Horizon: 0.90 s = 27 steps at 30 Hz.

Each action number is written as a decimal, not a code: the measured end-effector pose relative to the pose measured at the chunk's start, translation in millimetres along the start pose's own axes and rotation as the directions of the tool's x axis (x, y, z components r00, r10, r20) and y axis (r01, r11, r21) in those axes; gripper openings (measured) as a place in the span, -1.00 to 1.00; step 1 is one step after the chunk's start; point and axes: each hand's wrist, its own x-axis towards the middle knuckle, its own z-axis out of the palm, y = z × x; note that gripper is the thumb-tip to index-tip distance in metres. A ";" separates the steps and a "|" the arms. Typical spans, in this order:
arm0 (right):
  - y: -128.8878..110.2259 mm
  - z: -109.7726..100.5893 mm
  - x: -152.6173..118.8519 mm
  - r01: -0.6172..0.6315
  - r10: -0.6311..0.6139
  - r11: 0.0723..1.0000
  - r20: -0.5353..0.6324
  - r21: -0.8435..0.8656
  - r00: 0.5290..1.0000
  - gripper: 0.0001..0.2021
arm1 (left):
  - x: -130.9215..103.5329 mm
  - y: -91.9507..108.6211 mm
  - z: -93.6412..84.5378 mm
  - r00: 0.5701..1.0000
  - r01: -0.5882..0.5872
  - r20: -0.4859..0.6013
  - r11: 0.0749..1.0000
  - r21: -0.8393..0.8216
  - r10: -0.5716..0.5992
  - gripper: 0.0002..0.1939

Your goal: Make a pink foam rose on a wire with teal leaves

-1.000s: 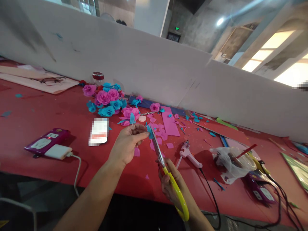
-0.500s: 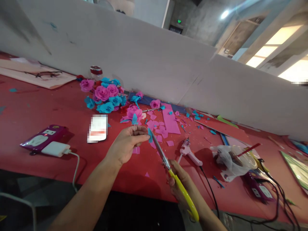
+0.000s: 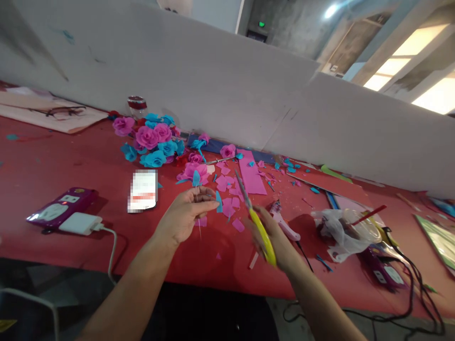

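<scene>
My left hand is closed on a pink paper flower by its thin stem, with a blue paper piece just under the bloom. Between the thumb and fingertips of that hand is a small blue paper strip. My right hand is wrapped round the yellow handles of a pair of scissors, whose blades point up and left, apart from the strip. Behind the right hand lies a pink glue gun, partly covered by it. Pink petals are scattered beyond the hands.
A bunch of pink and blue paper flowers stands at the back left. A purple power strip with a white charger is on the left. At right lie a plastic bag with a cup and black cables. A white partition bounds the table.
My right hand has drawn the scissors away from the blue strip, up and to the right. The left hand stays nearly in place with the flower and strip.
</scene>
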 end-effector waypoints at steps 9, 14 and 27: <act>-19.2 24.2 135.8 -0.039 -0.069 0.671 -0.115 -0.741 0.991 -0.72 | 13.5 -10.6 5.8 0.999 -0.009 -0.031 0.999 -0.033 0.008 -0.61; -15.3 0.2 88.9 -0.050 -0.171 0.593 -0.187 -0.804 0.967 -0.74 | 27.3 -21.8 6.5 0.999 0.013 -0.035 0.998 -0.066 -0.015 -0.58; 90.4 -67.5 22.3 -0.214 -0.203 0.507 -0.357 -0.835 0.912 -0.62 | 24.3 -37.5 8.4 0.992 0.121 -0.017 0.989 -0.080 -0.123 -0.62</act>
